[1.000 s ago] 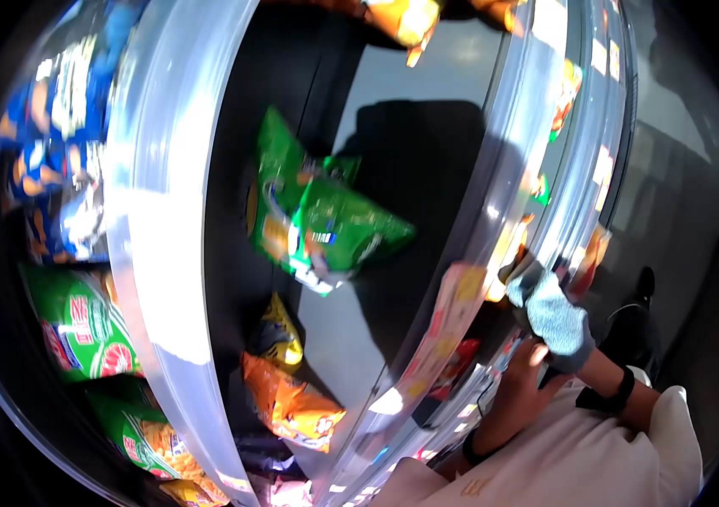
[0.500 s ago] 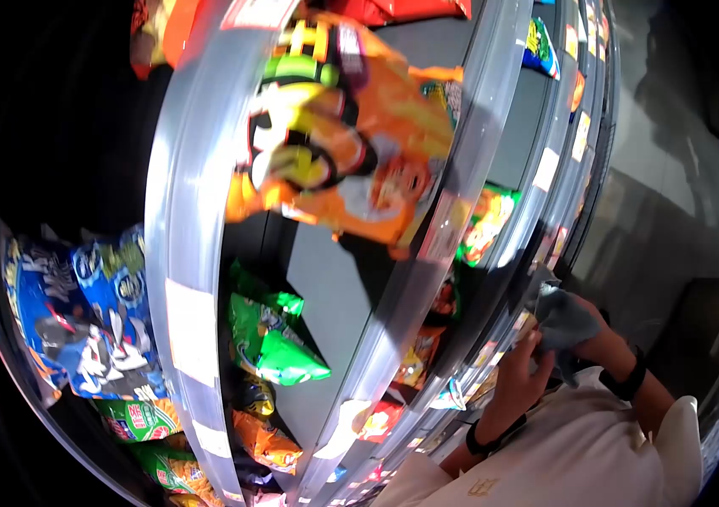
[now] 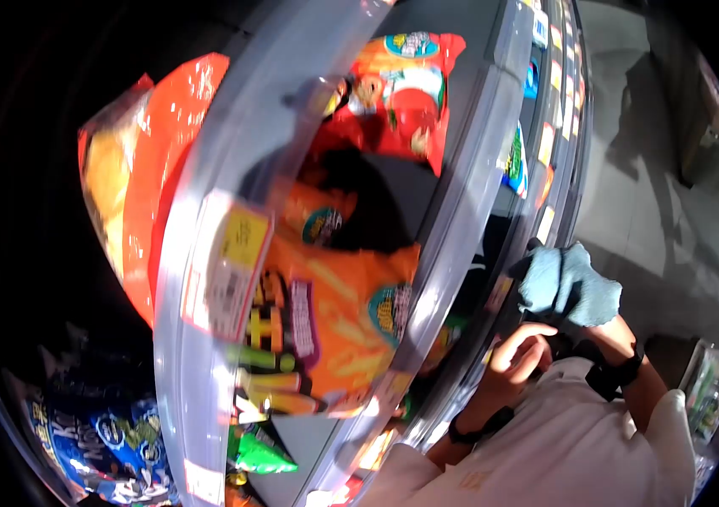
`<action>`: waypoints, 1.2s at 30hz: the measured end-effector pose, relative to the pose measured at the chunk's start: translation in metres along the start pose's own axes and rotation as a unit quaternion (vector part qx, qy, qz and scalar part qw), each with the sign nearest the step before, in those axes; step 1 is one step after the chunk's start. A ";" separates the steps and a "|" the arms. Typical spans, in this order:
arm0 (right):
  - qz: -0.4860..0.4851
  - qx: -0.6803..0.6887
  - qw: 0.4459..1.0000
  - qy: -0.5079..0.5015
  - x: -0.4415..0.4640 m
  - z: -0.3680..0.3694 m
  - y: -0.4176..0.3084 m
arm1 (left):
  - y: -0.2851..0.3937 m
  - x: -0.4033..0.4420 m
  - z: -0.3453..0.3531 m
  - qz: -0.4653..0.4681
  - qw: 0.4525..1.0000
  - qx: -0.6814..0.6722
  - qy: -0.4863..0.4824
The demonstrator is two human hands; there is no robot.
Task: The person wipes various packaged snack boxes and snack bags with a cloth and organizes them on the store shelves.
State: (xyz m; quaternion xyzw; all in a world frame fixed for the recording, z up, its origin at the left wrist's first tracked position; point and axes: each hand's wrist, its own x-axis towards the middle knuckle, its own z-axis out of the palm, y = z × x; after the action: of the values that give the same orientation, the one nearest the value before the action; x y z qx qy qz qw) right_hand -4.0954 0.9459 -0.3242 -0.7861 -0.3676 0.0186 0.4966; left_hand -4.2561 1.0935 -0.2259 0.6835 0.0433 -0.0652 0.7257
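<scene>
My right hand (image 3: 571, 287) wears a blue-grey glove, its fingers bent inward. Something dark shows at its fingertips, too unclear to name. Just below it is my left hand (image 3: 518, 362), bare, its fingers curled close to the glove's lower edge. What lies between those fingers is hidden. Both hands are in front of my pale shirt (image 3: 537, 439), beside the shelving. Dark bands circle both wrists.
At the left, clear shelf edges (image 3: 194, 363) run steeply through the view. An orange snack bag (image 3: 334, 321), a red bag (image 3: 401, 101), a green bag (image 3: 262, 452) and blue bags (image 3: 114, 439) sit on shelves. Grey floor (image 3: 621, 160) lies at the right.
The view has shifted along the shelves, bringing a red bag and a price label into sight. The gloved hand has turned, and my bare left hand stays close beside it.
</scene>
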 end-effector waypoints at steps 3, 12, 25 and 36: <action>0.015 0.016 0.998 0.064 0.034 -0.051 0.004 | 0.003 0.041 -0.007 0.045 0.998 -0.018 0.031; -0.040 -0.010 0.999 0.026 0.108 -0.097 0.044 | 0.024 0.093 -0.003 0.014 0.984 -0.162 0.073; -0.218 0.034 0.965 -0.142 0.192 -0.165 0.093 | 0.126 0.186 0.067 0.266 0.795 0.200 0.506; 0.018 0.372 0.851 -0.371 0.201 -0.174 0.175 | 0.156 0.191 0.026 -0.088 0.445 0.562 0.692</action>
State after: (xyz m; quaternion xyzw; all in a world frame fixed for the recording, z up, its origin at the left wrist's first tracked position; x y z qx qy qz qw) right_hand -3.7820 0.8910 -0.3073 -0.4834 -0.4760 0.4532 0.5782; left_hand -4.0440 1.0701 -0.0995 0.7534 0.5447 0.3553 -0.0970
